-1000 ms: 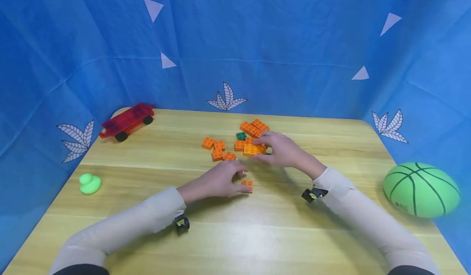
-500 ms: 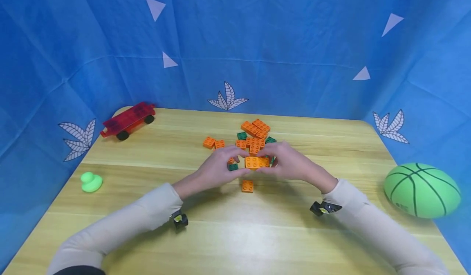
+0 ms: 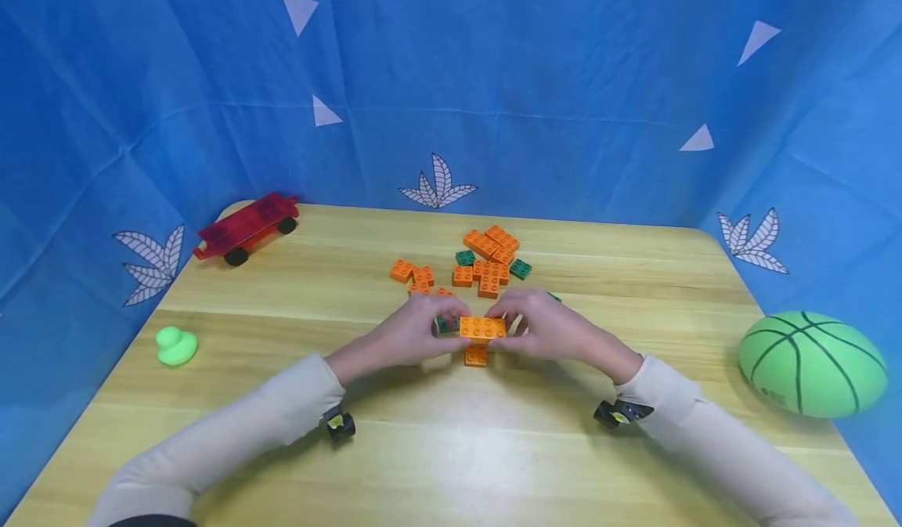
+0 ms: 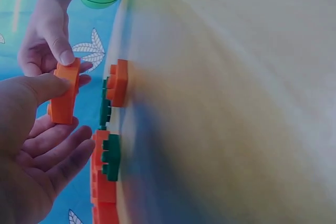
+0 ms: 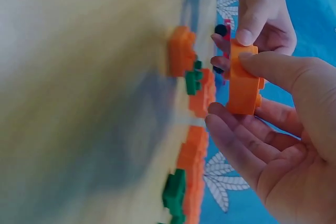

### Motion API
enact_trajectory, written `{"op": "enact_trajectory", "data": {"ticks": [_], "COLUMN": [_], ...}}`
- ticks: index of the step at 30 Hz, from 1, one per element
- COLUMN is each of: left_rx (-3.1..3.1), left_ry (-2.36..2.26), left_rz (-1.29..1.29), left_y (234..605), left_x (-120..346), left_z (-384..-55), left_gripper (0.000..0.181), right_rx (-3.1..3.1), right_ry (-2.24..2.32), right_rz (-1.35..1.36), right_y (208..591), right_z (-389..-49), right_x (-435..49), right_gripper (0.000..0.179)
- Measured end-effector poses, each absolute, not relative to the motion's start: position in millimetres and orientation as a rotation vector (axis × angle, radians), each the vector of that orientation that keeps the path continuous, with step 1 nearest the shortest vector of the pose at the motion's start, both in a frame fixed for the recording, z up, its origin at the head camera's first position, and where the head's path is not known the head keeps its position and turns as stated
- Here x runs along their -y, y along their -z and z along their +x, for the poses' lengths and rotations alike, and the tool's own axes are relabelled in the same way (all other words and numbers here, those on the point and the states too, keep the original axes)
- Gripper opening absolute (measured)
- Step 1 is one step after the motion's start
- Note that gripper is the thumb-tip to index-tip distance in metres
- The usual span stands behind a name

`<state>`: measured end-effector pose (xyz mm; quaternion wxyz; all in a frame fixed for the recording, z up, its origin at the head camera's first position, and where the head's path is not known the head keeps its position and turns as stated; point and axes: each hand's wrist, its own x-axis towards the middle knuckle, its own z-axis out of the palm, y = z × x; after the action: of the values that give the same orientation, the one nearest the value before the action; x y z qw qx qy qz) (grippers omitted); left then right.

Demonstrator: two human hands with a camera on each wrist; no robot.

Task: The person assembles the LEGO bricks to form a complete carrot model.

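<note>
Between both hands is a long light-orange toy brick (image 3: 482,326), its studs facing up. My left hand (image 3: 409,330) pinches its left end with thumb and fingertips, and my right hand (image 3: 546,327) pinches the right end. In the left wrist view the long brick (image 4: 65,98) is raised off the table, studs turned away from the tabletop. A small square orange brick (image 3: 475,356) rests on the table just in front of and below it. In the right wrist view this small brick (image 5: 180,52) stands apart from the held one.
Beyond the hands lies a pile of orange bricks (image 3: 489,276) with green bricks (image 3: 521,268) among them. More orange bricks (image 3: 402,270) lie to its left. A red toy cart (image 3: 248,228), a green duck (image 3: 176,346) and a green ball (image 3: 813,364) sit near the table's edges.
The right hand has taken the long brick from the pile and brought it nearer. The left hand has left the small brick and gripped the long brick's other end; both have lowered toward the small brick's place.
</note>
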<state>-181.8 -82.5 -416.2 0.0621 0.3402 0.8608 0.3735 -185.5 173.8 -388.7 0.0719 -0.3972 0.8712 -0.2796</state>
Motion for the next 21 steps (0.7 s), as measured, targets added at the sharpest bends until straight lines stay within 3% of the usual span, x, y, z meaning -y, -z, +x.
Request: {"op": "enact_trajectory", "data": {"ticks": [21], "left_rx": [-2.537], "left_ry": [-0.974], "left_rz": [1.059], "left_y": [431], "left_x": [80], "left_z": [-178], "left_gripper": [0.026], "right_rx": [-2.603], "right_ry": [0.793], "right_rz": [-1.11], "right_y": [413], "right_z": [-175], "right_x": [-168], "right_gripper": [0.024]}}
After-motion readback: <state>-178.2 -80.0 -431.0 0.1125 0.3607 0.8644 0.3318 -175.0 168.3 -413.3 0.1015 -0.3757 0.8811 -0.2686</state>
